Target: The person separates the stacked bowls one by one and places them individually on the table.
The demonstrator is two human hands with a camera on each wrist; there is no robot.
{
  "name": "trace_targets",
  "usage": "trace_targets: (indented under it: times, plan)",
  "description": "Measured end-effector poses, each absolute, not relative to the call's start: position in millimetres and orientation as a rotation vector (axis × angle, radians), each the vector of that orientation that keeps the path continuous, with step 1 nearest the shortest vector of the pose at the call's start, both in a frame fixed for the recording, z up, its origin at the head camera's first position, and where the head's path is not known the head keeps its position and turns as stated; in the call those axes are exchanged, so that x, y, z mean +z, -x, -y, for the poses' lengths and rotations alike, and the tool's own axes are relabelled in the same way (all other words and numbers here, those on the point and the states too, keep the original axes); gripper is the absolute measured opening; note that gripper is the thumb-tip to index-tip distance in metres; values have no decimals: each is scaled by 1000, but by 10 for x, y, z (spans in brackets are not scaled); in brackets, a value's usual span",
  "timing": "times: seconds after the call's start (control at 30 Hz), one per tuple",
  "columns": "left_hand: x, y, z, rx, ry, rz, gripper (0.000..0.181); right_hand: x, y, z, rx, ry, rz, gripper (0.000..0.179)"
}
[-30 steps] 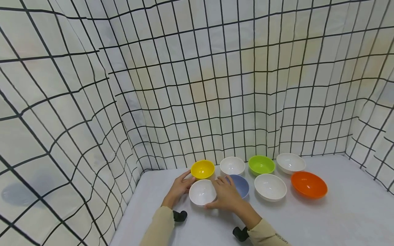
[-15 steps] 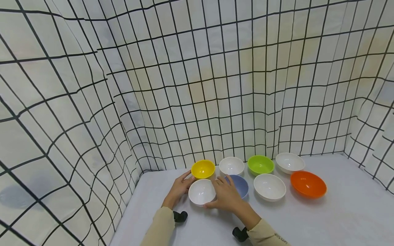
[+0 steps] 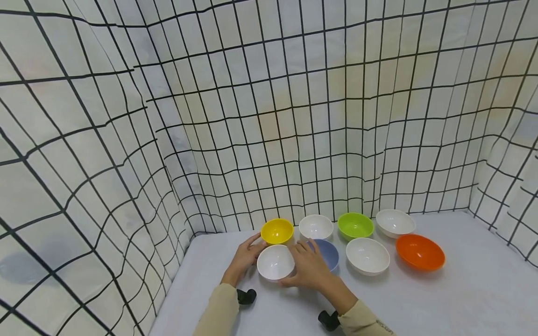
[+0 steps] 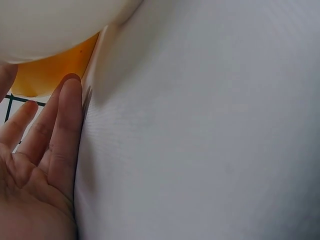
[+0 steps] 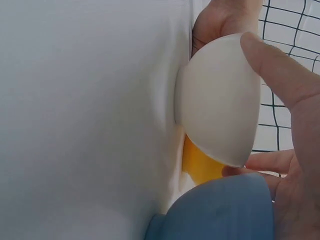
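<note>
A small white bowl (image 3: 275, 263) sits upright at the front left of the group of bowls. My right hand (image 3: 310, 267) grips it from the right; in the right wrist view the thumb (image 5: 270, 65) presses near its rim and the fingers reach its other side. On the left, my left hand (image 3: 245, 256) lies along the cloth with fairly straight fingers (image 4: 68, 125), close beside the white bowl. Those fingertips are right by the yellow bowl (image 3: 277, 231) behind it. A blue bowl (image 3: 329, 254) stands right of the white one, partly hidden by my right hand.
Along the back stand another white bowl (image 3: 316, 227), a green bowl (image 3: 355, 226) and a white bowl (image 3: 395, 223). Nearer are a white bowl (image 3: 367, 256) and an orange bowl (image 3: 420, 252). A gridded cloth wall (image 3: 277, 116) encloses the white-covered table (image 3: 475, 298).
</note>
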State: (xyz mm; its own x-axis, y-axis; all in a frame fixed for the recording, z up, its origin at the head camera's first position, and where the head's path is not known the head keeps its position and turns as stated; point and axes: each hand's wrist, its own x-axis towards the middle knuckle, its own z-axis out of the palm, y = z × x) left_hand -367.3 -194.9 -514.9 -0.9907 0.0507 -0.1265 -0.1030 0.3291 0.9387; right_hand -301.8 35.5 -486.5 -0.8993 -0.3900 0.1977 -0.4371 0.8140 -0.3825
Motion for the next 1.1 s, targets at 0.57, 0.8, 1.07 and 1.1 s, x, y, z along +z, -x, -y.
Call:
trace_targets:
  times: [0.57, 0.8, 1.07, 1.1]
  plan:
    - [-5125, 3609, 1981, 1741, 78, -2503, 66, -4621, 2977, -559, 918, -647, 2771, 78]
    - [-5114, 3552, 2021, 1750, 45, -2560, 60, -4520, 2964, -729, 967, -526, 2742, 78]
    - [-5012, 3418, 2059, 1574, 81, -2782, 50, -4421, 2970, -940, 998, -533, 2690, 76]
    - [-4988, 3402, 2063, 1527, 85, -2829, 49, -4406, 2971, -962, 1007, -530, 2690, 76]
